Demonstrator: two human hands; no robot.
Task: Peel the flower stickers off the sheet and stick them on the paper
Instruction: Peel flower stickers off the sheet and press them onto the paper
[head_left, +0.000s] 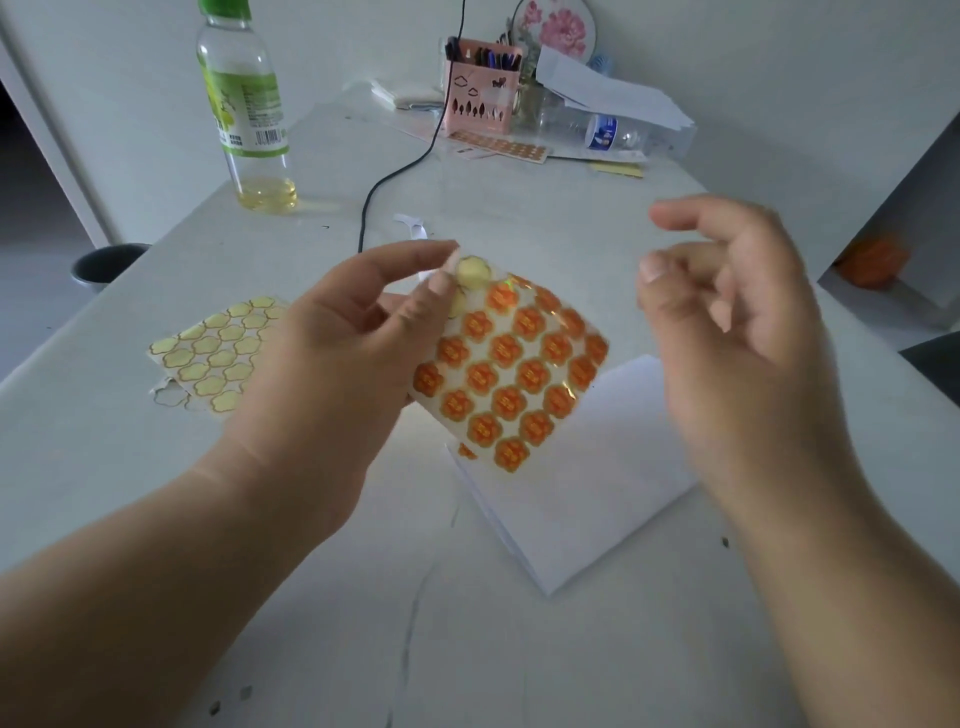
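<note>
My left hand (353, 332) holds a sticker sheet (514, 364) up above the table, pinched at its top left corner between thumb and forefinger. The sheet carries several orange flower stickers, and a few pale empty spots show beside my fingertips. My right hand (737, 332) hovers to the right of the sheet, apart from it, with curled fingers. I see no sticker in it, though it is motion-blurred. A white paper (597, 499) lies on the table below the sheet, and one orange sticker (466, 451) sits at its left corner.
A used sheet of pale yellow flower outlines (218, 353) lies to the left. A bottle (244, 109) with a little yellow liquid stands at the back left. A pink pen holder (480, 93), papers, another sticker sheet (498, 144) and a black cable (395, 171) lie at the back.
</note>
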